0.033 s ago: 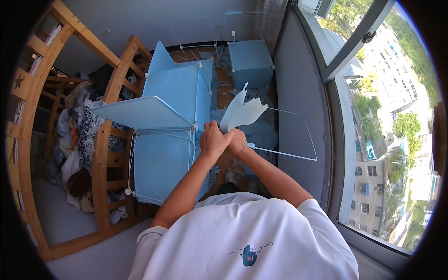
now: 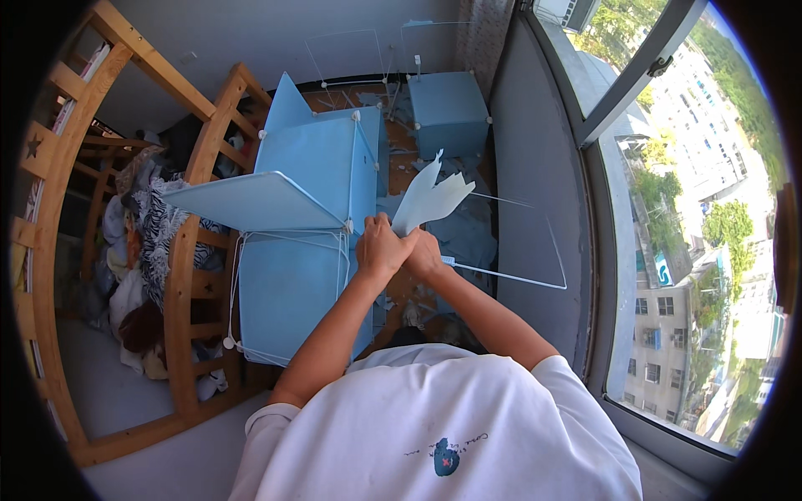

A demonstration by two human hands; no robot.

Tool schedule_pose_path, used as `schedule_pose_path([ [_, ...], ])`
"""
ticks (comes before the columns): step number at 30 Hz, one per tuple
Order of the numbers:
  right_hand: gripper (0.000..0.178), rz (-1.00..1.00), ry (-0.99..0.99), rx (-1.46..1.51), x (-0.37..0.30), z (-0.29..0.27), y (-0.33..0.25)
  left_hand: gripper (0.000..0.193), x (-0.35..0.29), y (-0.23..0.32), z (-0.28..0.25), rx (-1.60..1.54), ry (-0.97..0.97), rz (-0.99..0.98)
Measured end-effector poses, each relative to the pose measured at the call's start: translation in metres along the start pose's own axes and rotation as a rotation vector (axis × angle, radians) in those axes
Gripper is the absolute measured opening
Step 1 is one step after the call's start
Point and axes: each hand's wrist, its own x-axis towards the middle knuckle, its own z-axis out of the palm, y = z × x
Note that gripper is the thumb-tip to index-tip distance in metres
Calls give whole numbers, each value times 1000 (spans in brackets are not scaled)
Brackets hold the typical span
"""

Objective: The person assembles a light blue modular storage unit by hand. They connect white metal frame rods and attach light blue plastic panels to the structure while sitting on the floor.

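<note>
Both my hands meet in front of my chest around a brittle, pale blue-white plastic sheet (image 2: pixel 430 200) with a jagged, torn upper edge. My left hand (image 2: pixel 384 249) is closed on the sheet's lower end. Close against it, my right hand (image 2: pixel 426 257) is closed round a thin white wire frame (image 2: pixel 510 274), which sticks out to the right. The fingers of the right hand are partly hidden, as is where sheet and frame meet. Left of my hands stands a light-blue cube cabinet (image 2: pixel 288 288) of wire-framed panels, with a door panel (image 2: pixel 259 199) swung out.
Broken blue plastic pieces (image 2: pixel 464 230) litter the brown floor. Another blue cube (image 2: pixel 451 104) stands at the back, near bare wire frames (image 2: pixel 342 58). On the left is a wooden bunk bed frame (image 2: pixel 180 284) with piled clothes (image 2: pixel 134 275). A window (image 2: pixel 668 250) runs along the right.
The torn sheet's right tip has shifted slightly left, and the wire frame has dipped a little. Both hands keep their hold in nearly the same place.
</note>
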Motion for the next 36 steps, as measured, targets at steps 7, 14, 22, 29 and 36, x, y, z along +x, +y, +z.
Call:
schedule_pose_path([
  [7, 17, -227, 137, -180, -1, 36, 45, 30, 11, -30, 7, 26, -52, 28],
  [14, 15, 158, -37, 90, -8, -4, 5, 41, -12, -15, 6, 50, -158, -110],
  [22, 13, 17, -189, 618, -25, -19, 8, 33, -25, -31, 8, -435, -294, 51],
  [29, 11, -223, -262, 586, -36, -65, 7, 25, -33, -26, -5, -962, -422, -78],
  [36, 16, -113, -297, 519, -29, -21, 25, 29, -42, -27, -14, -1046, -409, -315],
])
